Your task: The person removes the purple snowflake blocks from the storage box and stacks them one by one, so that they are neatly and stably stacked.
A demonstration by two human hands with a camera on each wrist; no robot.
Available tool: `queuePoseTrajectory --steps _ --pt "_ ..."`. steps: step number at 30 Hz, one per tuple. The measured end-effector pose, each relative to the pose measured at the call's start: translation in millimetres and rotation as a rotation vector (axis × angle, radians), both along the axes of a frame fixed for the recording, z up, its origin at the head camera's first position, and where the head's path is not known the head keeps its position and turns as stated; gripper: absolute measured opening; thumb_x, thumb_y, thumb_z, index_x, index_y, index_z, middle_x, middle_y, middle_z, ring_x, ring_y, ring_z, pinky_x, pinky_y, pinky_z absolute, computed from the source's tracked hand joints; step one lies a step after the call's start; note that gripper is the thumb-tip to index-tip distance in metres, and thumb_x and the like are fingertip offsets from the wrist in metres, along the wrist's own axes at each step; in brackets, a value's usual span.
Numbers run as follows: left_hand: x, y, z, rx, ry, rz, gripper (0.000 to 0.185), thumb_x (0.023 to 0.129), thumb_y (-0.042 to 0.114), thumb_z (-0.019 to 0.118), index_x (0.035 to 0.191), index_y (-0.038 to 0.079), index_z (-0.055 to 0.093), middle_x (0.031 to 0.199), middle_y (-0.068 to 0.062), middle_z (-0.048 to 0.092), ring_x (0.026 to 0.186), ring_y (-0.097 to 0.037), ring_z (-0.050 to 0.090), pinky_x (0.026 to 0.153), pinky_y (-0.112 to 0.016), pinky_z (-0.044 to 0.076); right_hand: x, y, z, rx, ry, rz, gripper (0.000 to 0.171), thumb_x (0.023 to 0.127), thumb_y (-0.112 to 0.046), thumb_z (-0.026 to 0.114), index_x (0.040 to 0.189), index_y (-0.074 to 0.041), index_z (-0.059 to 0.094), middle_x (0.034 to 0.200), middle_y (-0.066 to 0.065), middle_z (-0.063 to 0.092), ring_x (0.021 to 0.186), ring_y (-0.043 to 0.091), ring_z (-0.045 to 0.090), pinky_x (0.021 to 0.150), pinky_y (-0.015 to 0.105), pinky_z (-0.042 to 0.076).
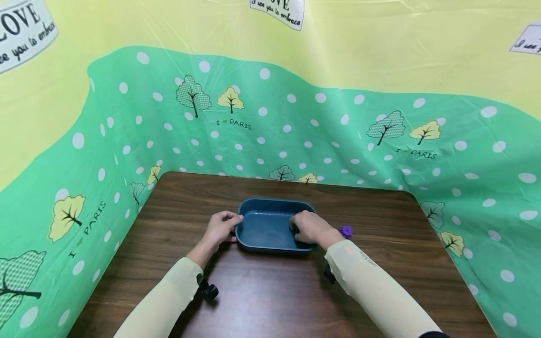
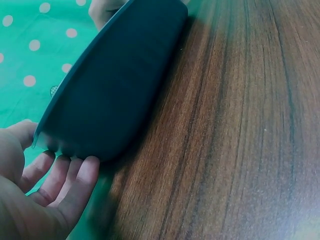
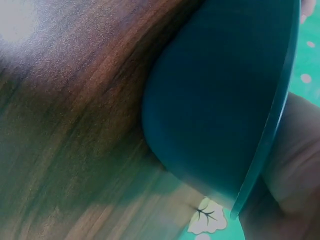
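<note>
A dark blue rectangular plastic basin (image 1: 270, 247) with rounded corners stands on the wooden table. At its left end my left hand (image 1: 220, 228) grips the wall, thumb over the rim and fingers against the outside, as the left wrist view also shows. My right hand (image 1: 310, 226) reaches over the right end, its bent fingers down inside near the floor of the basin. Whatever may be between those fingertips is hidden; in the right wrist view the basin's wall (image 3: 215, 100) blocks them. Just right of the right wrist lies a small purple flower-shaped piece (image 1: 346, 231).
The dark wood-grain table (image 1: 270, 291) extends around the basin on every side. Behind it and along both sides hangs a green and yellow cloth (image 1: 296, 126) with dots and trees. A black wrist mount (image 1: 208, 288) sticks out from the left sleeve.
</note>
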State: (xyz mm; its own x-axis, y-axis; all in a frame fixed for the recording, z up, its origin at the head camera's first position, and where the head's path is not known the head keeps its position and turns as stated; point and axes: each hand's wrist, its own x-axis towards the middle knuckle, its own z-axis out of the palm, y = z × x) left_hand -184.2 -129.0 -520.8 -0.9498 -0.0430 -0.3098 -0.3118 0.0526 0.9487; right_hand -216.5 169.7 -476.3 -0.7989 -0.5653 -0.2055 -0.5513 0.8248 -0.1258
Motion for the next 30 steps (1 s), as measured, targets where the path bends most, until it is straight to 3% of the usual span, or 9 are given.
queuePoseTrajectory --steps 6,13,22,30 --pt "-0.3 0.7 0.5 -0.001 -0.001 0.0 0.028 0.095 0.026 0.074 0.112 0.004 0.071 0.099 -0.016 0.067 0.077 -0.019 0.066 0.06 -0.033 0.063 -3.3 2.6 1.8 -0.082 -0.048 -0.016 0.016 0.088 -0.016 0.077 0.104 -0.016 0.074 0.091 -0.002 0.068 0.081 0.013 0.059 0.074 0.034 0.056" --pt "-0.3 1.5 1.0 -0.011 -0.003 0.003 0.029 0.096 0.027 0.074 0.114 0.004 0.071 0.103 -0.017 0.068 0.079 -0.019 0.067 0.061 -0.033 0.063 -6.2 7.7 9.9 -0.194 -0.073 -0.025 0.016 0.09 -0.015 0.076 0.105 -0.015 0.074 0.097 -0.002 0.069 0.082 0.014 0.057 0.075 0.033 0.055" --pt "0.1 1.7 1.0 -0.024 -0.004 0.003 0.03 0.096 0.028 0.073 0.115 0.005 0.07 0.105 -0.018 0.068 0.081 -0.02 0.067 0.061 -0.033 0.063 -4.1 19.8 29.0 -0.324 -0.061 -0.059 0.021 0.091 -0.012 0.076 0.111 -0.007 0.075 0.107 0.007 0.072 0.091 0.02 0.063 0.082 0.037 0.06" --pt "0.6 1.5 1.4 -0.016 0.004 0.002 0.03 0.095 0.028 0.074 0.114 0.005 0.071 0.103 -0.018 0.068 0.079 -0.019 0.066 0.059 -0.031 0.062 -6.8 51.9 44.1 -0.4 -0.016 -0.08 0.019 0.089 -0.011 0.078 0.108 -0.006 0.076 0.103 0.003 0.073 0.091 0.018 0.066 0.081 0.038 0.061"
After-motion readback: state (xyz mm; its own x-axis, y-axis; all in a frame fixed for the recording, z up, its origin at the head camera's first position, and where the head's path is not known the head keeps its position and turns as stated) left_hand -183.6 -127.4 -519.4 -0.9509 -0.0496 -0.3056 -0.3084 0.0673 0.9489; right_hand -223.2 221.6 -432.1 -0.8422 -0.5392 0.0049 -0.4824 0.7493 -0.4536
